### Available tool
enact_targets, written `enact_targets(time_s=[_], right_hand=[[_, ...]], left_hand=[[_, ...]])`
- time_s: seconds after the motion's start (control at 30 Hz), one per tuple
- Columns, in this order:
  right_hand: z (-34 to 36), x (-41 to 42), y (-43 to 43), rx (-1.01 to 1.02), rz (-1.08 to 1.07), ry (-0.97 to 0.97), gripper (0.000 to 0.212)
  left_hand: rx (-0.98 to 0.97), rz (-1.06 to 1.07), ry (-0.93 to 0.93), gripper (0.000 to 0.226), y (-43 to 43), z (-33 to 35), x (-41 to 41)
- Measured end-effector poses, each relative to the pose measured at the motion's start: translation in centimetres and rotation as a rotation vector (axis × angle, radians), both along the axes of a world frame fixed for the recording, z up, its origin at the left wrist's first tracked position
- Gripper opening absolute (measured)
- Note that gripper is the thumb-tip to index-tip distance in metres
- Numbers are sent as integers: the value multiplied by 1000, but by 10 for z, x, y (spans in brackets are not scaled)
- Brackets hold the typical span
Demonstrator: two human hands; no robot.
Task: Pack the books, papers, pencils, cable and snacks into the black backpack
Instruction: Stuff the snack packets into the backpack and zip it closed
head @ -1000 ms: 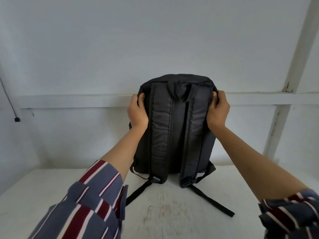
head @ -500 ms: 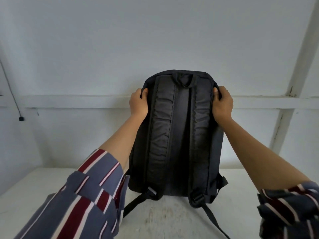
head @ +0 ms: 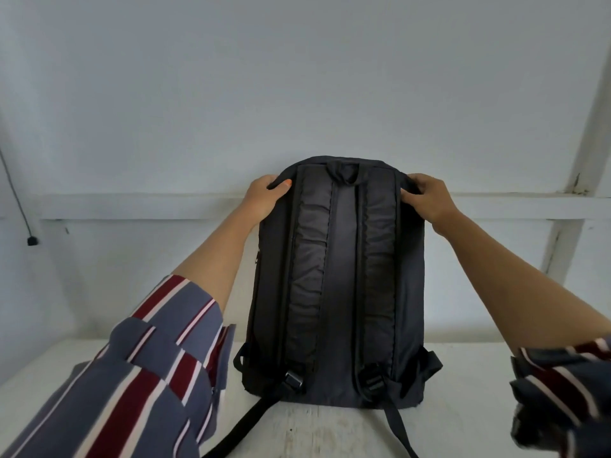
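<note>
Fingers of the left hand [head: 263,200] and right hand [head: 426,200] curl over the top corners of the black backpack [head: 340,282], which stands upright on the desk [head: 330,434], straps facing me. Best keep both grips level while turning its zip side round.

Matt black cloth backpack [head: 344,292]; striped cloth sleeve [head: 139,375]; table [head: 463,424] seemingly worn painted wood.

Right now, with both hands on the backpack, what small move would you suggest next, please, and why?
Probably turn the backpack around: its straps face the person, no zipper opening shows, and the left hand and right hand already grip its top corners.
</note>
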State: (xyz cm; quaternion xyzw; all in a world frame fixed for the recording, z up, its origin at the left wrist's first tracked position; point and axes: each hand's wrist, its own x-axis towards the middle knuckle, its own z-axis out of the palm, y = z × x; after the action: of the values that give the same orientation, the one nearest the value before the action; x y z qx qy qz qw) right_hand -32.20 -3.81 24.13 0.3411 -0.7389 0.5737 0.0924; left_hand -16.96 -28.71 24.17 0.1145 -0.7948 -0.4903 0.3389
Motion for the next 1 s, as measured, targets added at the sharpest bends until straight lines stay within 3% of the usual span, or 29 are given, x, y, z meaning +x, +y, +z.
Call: enact_targets(time_s=[0.23,0.37,0.5,0.6,0.7,0.77,0.87,1.0], right_hand=[[5,-8,-4,-124,177,-152,21],[6,-14,-10,-187,190,-268,35],[3,-18,-21,-270,56,-231,33],[-2,-23,-30,-279,-117,-109,28],[-6,-22,-32,-46,-309,6,19],[-11,-11,-26,72,-360,5,32],[-36,19,-12,-40,-336,68,44],[-112,60,13,-135,-302,52,66]], left_hand=[[166,-143,-12,37,-11,3,-4],[215,-166,-1,38,-11,5,-5],[279,18,123,31,0,1,-24],[132,230,185,24,7,-5,-42],[14,418,73,38,13,-10,-48],[-54,549,24,48,20,-14,-43],[-170,652,185,52,33,-42,-21],[-61,611,239,80,51,-130,22]])
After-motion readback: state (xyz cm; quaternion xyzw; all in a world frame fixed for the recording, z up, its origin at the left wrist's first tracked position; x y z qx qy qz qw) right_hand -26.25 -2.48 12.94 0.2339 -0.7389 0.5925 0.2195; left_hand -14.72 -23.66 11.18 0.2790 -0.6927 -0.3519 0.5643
